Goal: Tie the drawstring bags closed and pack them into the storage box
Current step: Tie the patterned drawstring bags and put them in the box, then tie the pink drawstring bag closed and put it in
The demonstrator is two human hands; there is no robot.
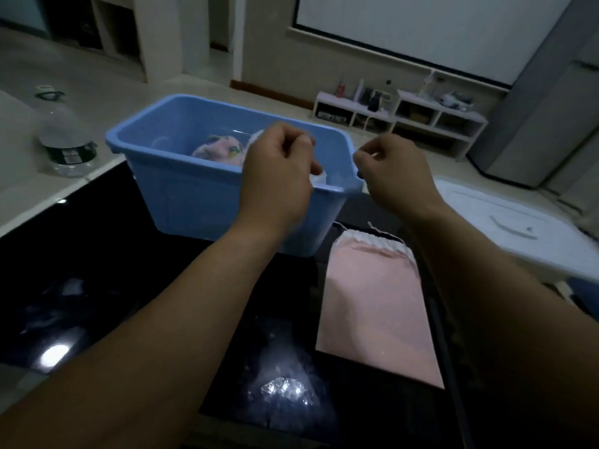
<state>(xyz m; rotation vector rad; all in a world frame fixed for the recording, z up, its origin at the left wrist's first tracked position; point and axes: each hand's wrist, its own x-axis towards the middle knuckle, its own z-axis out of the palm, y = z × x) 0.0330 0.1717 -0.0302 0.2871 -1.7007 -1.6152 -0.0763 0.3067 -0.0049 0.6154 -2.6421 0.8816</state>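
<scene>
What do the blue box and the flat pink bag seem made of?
Blue box: likely moulded plastic, smooth with a faint sheen, one even colour, rolled rim. Pink bag: seemingly thin matte cloth, since its white top gathers into fine pleats; the dim light hides the weave.

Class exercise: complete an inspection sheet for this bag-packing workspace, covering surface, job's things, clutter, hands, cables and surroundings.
Surface: dark glossy table, reflecting lights.
Job's things: blue storage box holds a patterned bag; pink drawstring bag lies flat beside the box, unpacked.
Clutter: water bottle; white lid.
Hands: left hand grips white cloth over the box; right hand curled, hold unclear.
Cables: nothing seen.
Surroundings: low shelf unit; projection screen.
</scene>
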